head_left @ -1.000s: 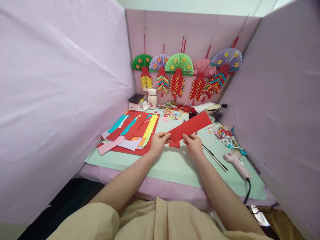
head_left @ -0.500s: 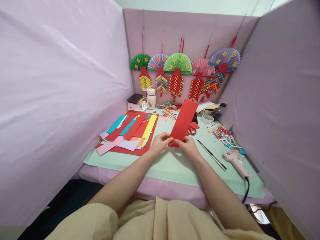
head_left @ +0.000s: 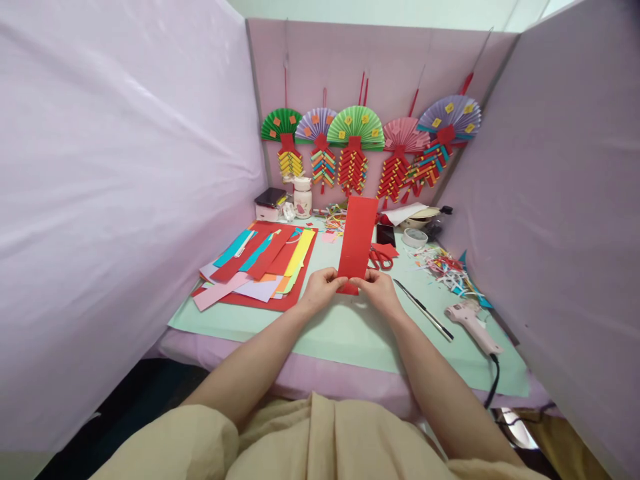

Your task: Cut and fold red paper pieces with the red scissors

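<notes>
The left hand (head_left: 319, 289) and the right hand (head_left: 379, 291) were both clamped on a long, flat, rectangular strip of red paper (head_left: 358, 235), each pinching one side of its near end between thumb and fingers. The strip stood out away from the person, its far end raised and tipped very slightly to the right, above the middle of the worktop (head_left: 330, 339), which had a pale green covering. The thumbs lay near each other on the strip's lower edge (a little more red showed just below them, too hidden to tell whether it belonged to the strip).

Just beside the strip, near the right hand, lay scissors with red looped handles (head_left: 383, 259), with a dark, flat rectangular phone (head_left: 386, 235) behind them and a round white roll of tape (head_left: 415, 237) farther right. A slim black-and-silver pen-like tool (head_left: 424, 310) rested at a slant between the right hand and a pale pink glue gun with a black cord (head_left: 473, 325).

To the left of the left hand, strips of coloured paper in blue, red, yellow and pink (head_left: 240, 283) overlapped on a large red sheet (head_left: 287, 303). Pleated paper fans (head_left: 357, 125) with firecracker-like tails hung along the back.
</notes>
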The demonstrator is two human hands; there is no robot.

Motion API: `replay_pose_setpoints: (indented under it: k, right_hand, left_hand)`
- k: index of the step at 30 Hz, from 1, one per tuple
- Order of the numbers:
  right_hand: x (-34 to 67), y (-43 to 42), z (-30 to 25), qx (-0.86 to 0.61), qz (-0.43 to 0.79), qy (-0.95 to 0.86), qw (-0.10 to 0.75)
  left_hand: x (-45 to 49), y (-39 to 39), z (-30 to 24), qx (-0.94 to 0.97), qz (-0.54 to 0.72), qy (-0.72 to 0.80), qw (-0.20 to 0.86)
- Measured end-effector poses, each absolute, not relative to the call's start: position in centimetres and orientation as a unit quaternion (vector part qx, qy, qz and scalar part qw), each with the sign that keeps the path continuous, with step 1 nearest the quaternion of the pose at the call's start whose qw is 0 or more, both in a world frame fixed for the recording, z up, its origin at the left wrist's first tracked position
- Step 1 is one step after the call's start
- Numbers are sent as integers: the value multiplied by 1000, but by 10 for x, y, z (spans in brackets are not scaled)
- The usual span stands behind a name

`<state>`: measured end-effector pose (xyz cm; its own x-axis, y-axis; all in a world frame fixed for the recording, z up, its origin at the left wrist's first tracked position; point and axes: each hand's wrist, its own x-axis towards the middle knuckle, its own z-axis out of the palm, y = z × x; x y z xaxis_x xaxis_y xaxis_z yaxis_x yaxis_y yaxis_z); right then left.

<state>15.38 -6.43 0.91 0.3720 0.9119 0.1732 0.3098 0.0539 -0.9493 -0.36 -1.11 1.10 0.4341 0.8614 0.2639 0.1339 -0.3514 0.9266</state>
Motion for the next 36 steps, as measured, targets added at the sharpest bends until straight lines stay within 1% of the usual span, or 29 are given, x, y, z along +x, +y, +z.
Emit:
replay_pose_setpoints:
  k: [6, 11, 13, 15, 17, 19, 22, 23, 25, 28, 31, 33, 35, 36]
  right_hand:
    - [157, -66, 11, -613, 271, -522, 528]
    - [166, -66, 14, -627, 194, -576, 487]
    - [173, -65, 14, -640, 188, -578, 470]
    - [184, -63, 13, -655, 168, -565, 472]
    - [197, -63, 12, -679, 113, -549, 475]
    - [210, -64, 9, -701, 64, -552, 446]
    - [223, -66, 5, -722, 36, -568, 393]
    - [225, -67, 5, -725, 27, -565, 392]
    - [226, -66, 6, -724, 22, -548, 419]
    - [214, -66, 17, -708, 85, -515, 477]
    - [184, -80, 40, -634, 220, -537, 511]
    - [155, -104, 60, -521, 305, -596, 529]
    - [128, -136, 78, -375, 385, -674, 507]
    - [117, -153, 86, -297, 399, -710, 499]
  left_hand:
    - [-7, -10, 16, 701, 398, 369, 462]
    - [-6, -13, 17, 705, 394, 382, 450]
    - [-6, -11, 16, 704, 396, 384, 447]
    - [-8, -6, 15, 689, 417, 392, 444]
    - [-13, 1, 15, 662, 453, 409, 435]
    - [-17, 8, 16, 642, 477, 424, 426]
    - [-19, 13, 17, 636, 477, 434, 424]
    - [-19, 13, 18, 637, 473, 435, 426]
    - [-19, 13, 18, 638, 468, 434, 430]
    - [-18, 12, 16, 641, 462, 424, 442]
    - [-17, 13, 13, 648, 448, 416, 454]
    - [-15, 12, 11, 651, 436, 410, 468]
    - [-13, 11, 8, 648, 426, 402, 487]
    - [-12, 11, 7, 646, 423, 398, 495]
